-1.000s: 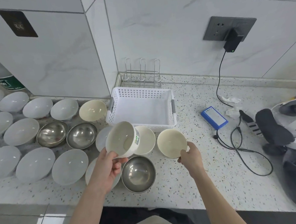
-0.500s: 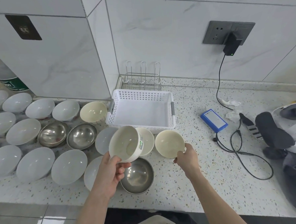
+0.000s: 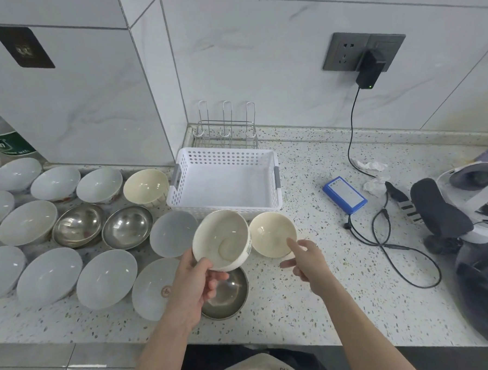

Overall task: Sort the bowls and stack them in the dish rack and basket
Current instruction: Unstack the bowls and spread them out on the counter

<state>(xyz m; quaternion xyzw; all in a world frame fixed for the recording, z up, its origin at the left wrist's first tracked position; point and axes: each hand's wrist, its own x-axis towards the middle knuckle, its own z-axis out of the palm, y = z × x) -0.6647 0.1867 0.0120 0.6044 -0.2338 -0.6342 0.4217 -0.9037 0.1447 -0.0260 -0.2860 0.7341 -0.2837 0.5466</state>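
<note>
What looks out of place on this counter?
Non-kitchen gear beside the bowls: a blue battery pack, its black cable, crumpled tissues and a headset. No bowl looks broken or spilled.

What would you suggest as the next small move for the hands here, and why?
Probably set the cream bowl that the left hand grips into the white basket just behind it; the basket looks unfilled, and the right hand holds nothing.
</note>
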